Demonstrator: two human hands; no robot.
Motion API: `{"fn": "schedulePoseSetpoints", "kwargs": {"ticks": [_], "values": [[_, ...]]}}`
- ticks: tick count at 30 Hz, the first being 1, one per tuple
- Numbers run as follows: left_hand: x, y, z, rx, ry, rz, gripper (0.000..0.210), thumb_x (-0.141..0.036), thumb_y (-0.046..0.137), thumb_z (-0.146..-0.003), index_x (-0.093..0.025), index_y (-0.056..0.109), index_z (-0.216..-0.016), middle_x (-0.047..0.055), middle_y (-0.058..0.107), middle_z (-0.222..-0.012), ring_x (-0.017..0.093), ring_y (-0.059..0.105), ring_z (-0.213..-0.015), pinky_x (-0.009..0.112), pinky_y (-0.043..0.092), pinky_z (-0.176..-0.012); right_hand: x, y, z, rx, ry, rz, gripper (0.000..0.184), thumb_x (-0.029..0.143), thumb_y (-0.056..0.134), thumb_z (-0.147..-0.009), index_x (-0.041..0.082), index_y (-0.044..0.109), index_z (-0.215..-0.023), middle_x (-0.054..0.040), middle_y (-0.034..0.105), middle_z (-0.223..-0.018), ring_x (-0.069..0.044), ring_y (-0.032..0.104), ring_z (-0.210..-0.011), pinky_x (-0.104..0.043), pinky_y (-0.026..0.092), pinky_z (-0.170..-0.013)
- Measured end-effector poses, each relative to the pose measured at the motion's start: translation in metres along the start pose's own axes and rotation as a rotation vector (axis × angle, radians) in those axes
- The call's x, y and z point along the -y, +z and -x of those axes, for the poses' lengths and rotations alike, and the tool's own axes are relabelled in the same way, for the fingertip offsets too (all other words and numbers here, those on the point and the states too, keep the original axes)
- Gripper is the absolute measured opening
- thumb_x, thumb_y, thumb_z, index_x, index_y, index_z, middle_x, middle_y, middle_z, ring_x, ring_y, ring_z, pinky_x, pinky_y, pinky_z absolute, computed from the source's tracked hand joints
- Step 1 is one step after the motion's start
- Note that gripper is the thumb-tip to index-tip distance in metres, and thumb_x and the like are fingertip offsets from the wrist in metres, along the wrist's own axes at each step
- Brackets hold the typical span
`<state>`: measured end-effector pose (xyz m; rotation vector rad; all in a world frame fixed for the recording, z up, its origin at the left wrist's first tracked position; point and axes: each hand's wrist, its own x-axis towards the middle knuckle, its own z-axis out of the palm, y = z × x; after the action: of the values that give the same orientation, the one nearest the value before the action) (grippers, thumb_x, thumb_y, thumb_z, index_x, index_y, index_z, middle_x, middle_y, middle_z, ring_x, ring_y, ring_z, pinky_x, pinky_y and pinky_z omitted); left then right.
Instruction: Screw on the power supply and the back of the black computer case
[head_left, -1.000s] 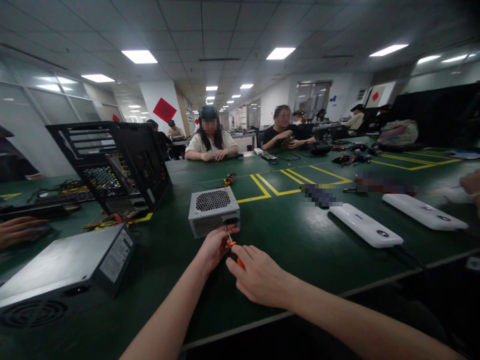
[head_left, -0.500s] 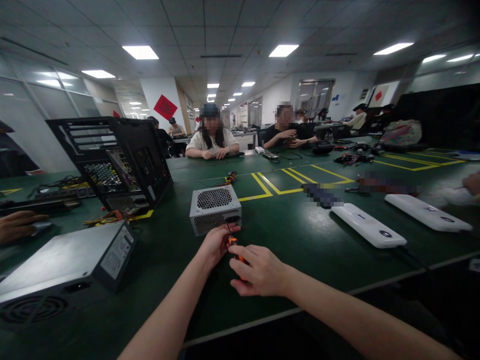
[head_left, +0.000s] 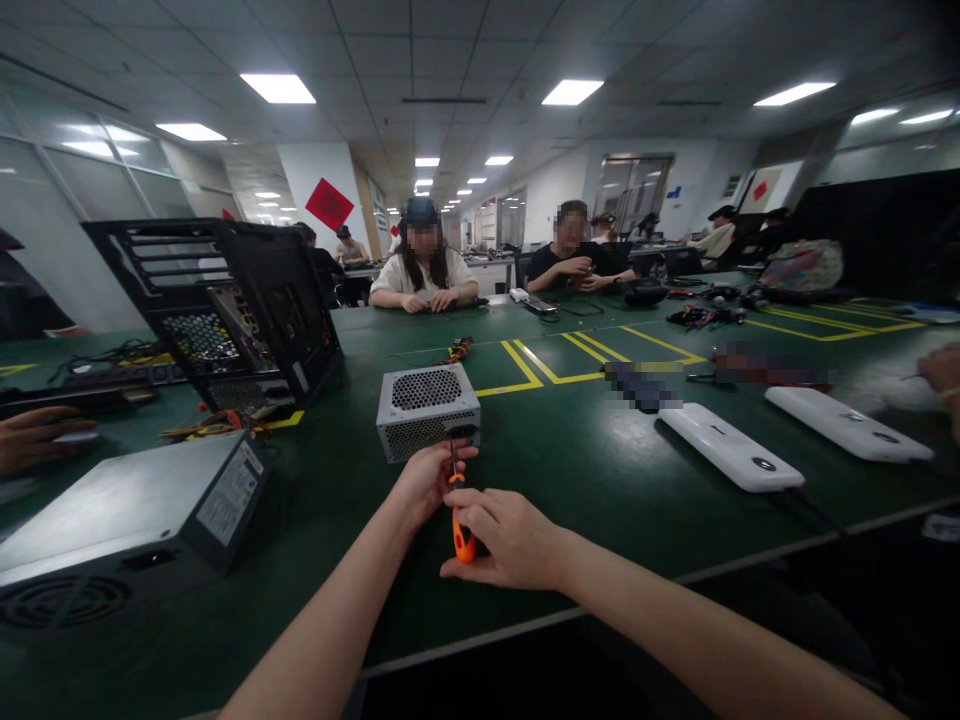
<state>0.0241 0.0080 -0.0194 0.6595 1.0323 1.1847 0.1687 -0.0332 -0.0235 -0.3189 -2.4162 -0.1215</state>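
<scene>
Screwdriver pointed at the small power supply unit on the green counter.
Through the head camera I see the right hand gripping the orange handle, palm side toward it, the shaft aimed at the unit's socket face. The left hand is beside the shaft; whether it pinches it, I cannot tell. The unit sits just beyond both hands, grille up, with a larger power supply and a black computer case to its left.

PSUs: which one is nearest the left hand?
The mesh-topped PSU, right by the left hand. The plain-topped PSU, with a white label on its side, sits farther off, to the left.
</scene>
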Motion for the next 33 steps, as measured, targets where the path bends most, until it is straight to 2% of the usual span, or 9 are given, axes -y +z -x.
{"fn": "schedulePoseSetpoints", "kwargs": {"ticks": [5,8,12,16,18,21,24,31,33], "values": [[0.000,0.000,-0.001,-0.012,-0.002,-0.005,0.024,-0.003,0.042,-0.072,-0.007,0.054,-0.092,0.009,0.063,-0.083,0.004,0.048,-0.046,0.014,0.038,-0.040,0.003,-0.007,-0.002,0.111,0.000,-0.012,0.034,0.035,0.044,-0.080,0.013,0.045,-0.106,-0.0131,0.050,-0.107,-0.019,0.054,-0.090,-0.029,0.046,-0.070],[0.000,-0.001,-0.001,-0.008,0.002,-0.004,0.024,-0.003,0.041,-0.071,-0.008,0.055,-0.091,0.009,0.063,-0.084,0.004,0.047,-0.046,0.014,0.037,-0.039,0.004,-0.008,-0.003,0.130,-0.022,0.021,0.033,0.037,0.042,-0.082,0.015,0.047,-0.106,-0.0125,0.050,-0.107,-0.019,0.054,-0.090,-0.031,0.046,-0.072],[0.001,-0.001,-0.001,-0.005,0.004,0.002,0.025,-0.003,0.041,-0.070,-0.008,0.055,-0.091,0.008,0.062,-0.083,0.004,0.046,-0.045,0.014,0.036,-0.038,0.003,-0.003,-0.001,0.087,-0.022,0.004,0.036,0.043,0.044,-0.082,0.012,0.047,-0.100,-0.0126,0.053,-0.108,-0.019,0.055,-0.088,-0.031,0.046,-0.072],[0.002,-0.003,-0.004,0.005,0.011,0.017,0.024,-0.003,0.042,-0.071,-0.008,0.055,-0.090,0.008,0.063,-0.081,0.004,0.046,-0.045,0.014,0.036,-0.039,0.001,-0.001,0.000,0.046,0.047,-0.057,0.035,0.046,0.048,-0.078,0.013,0.045,-0.091,-0.0136,0.056,-0.103,-0.020,0.057,-0.087,-0.031,0.048,-0.071],[0.003,-0.004,-0.004,0.004,0.014,0.026,0.023,-0.003,0.042,-0.071,-0.007,0.055,-0.090,0.008,0.063,-0.079,0.004,0.047,-0.045,0.014,0.037,-0.040,0.001,-0.003,-0.001,0.033,0.083,-0.106,0.036,0.045,0.050,-0.076,0.014,0.045,-0.092,-0.0133,0.055,-0.101,-0.020,0.055,-0.090,-0.031,0.047,-0.073],[0.003,-0.004,-0.005,0.001,0.016,0.028,0.023,-0.002,0.041,-0.071,-0.007,0.055,-0.089,0.008,0.063,-0.079,0.004,0.048,-0.046,0.015,0.038,-0.042,0.002,-0.008,-0.001,0.042,0.095,-0.143,0.037,0.038,0.049,-0.077,0.012,0.044,-0.104,-0.0129,0.053,-0.104,-0.020,0.051,-0.098,-0.030,0.045,-0.077],[0.003,-0.004,-0.004,0.005,0.017,0.020,0.023,-0.003,0.041,-0.071,-0.008,0.055,-0.089,0.008,0.063,-0.079,0.005,0.049,-0.046,0.016,0.039,-0.042,0.002,-0.011,-0.002,0.039,0.084,-0.075,0.034,0.034,0.046,-0.080,0.016,0.046,-0.108,-0.0113,0.051,-0.108,-0.019,0.051,-0.095,-0.030,0.044,-0.074],[0.002,-0.003,-0.001,0.004,0.000,0.040,0.019,-0.010,0.044,-0.076,-0.008,0.054,-0.092,0.008,0.064,-0.077,0.006,0.051,-0.047,0.017,0.039,-0.042,0.001,-0.008,-0.001,-0.104,0.062,0.012,0.041,0.046,0.053,-0.076,0.014,0.050,-0.101,-0.0108,0.058,-0.101,-0.019,0.054,-0.088,-0.031,0.043,-0.071],[0.001,-0.001,0.002,0.015,-0.007,0.044,0.018,-0.011,0.043,-0.077,-0.009,0.054,-0.091,0.007,0.064,-0.074,0.007,0.053,-0.048,0.017,0.040,-0.043,0.000,-0.006,0.000,-0.128,0.085,0.019,0.037,0.047,0.052,-0.076,0.014,0.051,-0.093,-0.0107,0.058,-0.099,-0.018,0.055,-0.083,-0.030,0.044,-0.069]]}}
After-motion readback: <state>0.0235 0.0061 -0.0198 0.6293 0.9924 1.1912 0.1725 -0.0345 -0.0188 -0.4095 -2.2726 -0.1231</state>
